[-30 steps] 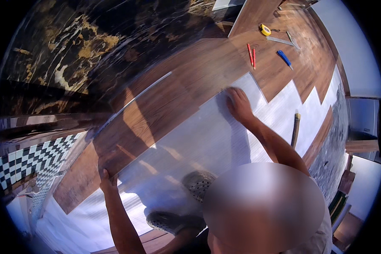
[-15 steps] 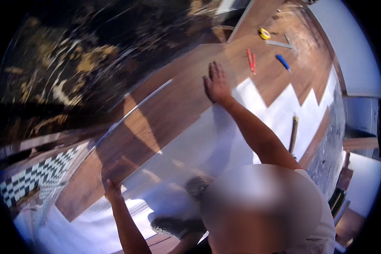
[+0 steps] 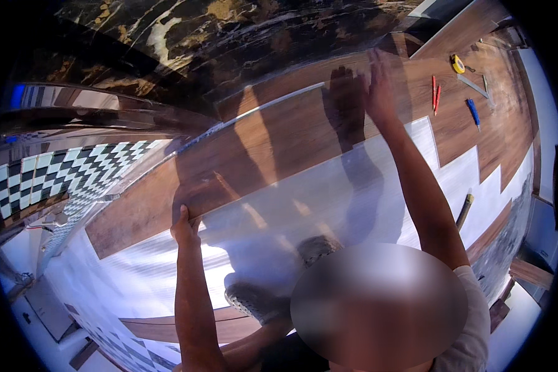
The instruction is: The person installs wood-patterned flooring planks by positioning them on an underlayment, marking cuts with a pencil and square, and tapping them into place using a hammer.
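My left hand (image 3: 186, 226) grips the near edge of a brown wood-look plank (image 3: 229, 183) at its left part, thumb on top. Farther forward, my right hand (image 3: 380, 84) reaches out with blurred, extended fingers over the laid planks near the dark marble wall (image 3: 229, 37); whether it touches them I cannot tell. Its dark shadow falls beside it. White underlayment (image 3: 403, 217) lies on the near side of the planks, under my shoes (image 3: 254, 301). A thin pale strip (image 3: 279, 99) runs along the planks' far side.
On the planks at right lie red pencils (image 3: 436, 93), a yellow tape measure (image 3: 457, 63), a blue knife (image 3: 473, 113) and a metal square (image 3: 471, 85). A dark rod-like handle (image 3: 465, 211) lies on the underlayment. Checkered tiles (image 3: 74, 161) line the left side.
My right hand has risen from the underlayment's edge and reached forward, up and rightward in the picture. My left hand still grips the plank. The view has turned, shifting the tools rightward.
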Motion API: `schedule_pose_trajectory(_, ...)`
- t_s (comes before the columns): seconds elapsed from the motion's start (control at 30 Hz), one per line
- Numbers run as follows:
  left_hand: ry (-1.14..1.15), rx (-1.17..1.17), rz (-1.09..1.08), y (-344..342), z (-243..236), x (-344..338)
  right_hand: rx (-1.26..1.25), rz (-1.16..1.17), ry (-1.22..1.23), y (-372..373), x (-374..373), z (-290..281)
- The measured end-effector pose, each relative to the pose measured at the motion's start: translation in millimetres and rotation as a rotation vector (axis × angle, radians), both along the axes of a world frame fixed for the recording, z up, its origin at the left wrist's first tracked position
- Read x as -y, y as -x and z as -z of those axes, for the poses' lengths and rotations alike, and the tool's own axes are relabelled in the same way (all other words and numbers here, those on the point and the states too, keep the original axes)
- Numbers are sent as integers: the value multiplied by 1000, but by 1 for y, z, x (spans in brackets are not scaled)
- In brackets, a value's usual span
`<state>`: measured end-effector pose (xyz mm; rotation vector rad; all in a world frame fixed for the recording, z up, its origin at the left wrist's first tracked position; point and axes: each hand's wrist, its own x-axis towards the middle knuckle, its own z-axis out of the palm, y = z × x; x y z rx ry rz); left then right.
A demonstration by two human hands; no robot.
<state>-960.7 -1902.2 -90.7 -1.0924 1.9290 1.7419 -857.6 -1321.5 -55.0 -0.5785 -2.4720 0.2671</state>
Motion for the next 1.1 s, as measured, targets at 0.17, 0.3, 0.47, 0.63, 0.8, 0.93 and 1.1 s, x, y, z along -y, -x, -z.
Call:
schedule_pose_trajectory(0.17,-16,-13,-10,-9,7,-4,239,155,-71,-55,-5,55)
schedule_pose_trajectory(0.3,-5,-33,11,-6,8,-2,310,161,-77,-59,-5,59)
schedule_pose_trajectory(0.47,-31,-51,32,-10,7,4,39,97,17,-21,-23,34)
schedule_pose_trajectory(0.63,-91,-58,31,-7,2,-6,183,128,-109,-28,-23,48)
schedule_pose_trajectory(0.8,39,-20,8,-5,10,0,283,211,-84,-51,-7,61)
schedule_pose_trajectory(0.93,26,30,64,-2,11,0,216,116,103,-64,0,51)
schedule_pose_trajectory(1.1,20,-14,9,-4,4,-4,311,-201,193,-96,43,20)
